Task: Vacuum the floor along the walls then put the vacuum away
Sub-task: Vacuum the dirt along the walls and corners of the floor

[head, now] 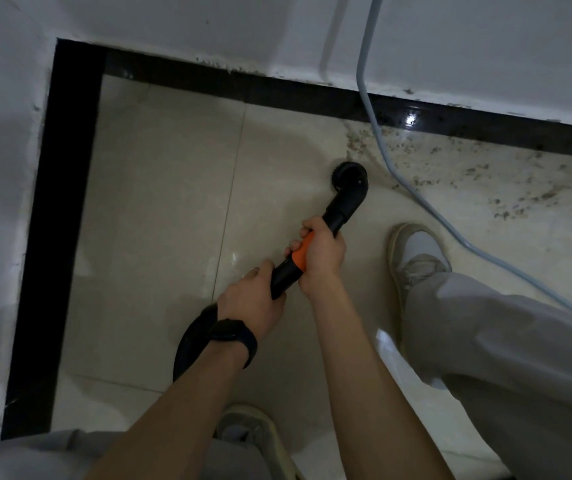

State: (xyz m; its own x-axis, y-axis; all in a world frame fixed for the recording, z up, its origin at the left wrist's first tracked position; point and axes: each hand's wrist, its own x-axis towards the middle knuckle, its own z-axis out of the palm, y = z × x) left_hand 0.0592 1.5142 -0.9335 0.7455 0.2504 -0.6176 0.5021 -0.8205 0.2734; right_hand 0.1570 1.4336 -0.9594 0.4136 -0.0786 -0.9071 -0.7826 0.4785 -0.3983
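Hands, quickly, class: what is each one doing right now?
The left hand grips the vacuum wand behind the orange collar.
The right hand grips the vacuum wand at the orange collar.

The black hose [191, 337] slips behind the left wrist and forearm, so its lower run is hidden. The left hand [253, 303] and right hand [319, 251] wrap round the wand [286, 275] and cover parts of it. The grey cable [364, 64] is cut off by the top edge and again at the right edge. The right trouser leg [485, 341] hides the heel of the right shoe [416, 251]. The left shoe [260, 431] is half covered by the left forearm and cropped at the bottom. The dark specks [468, 168] on the floor [160, 202] are too small to identify.
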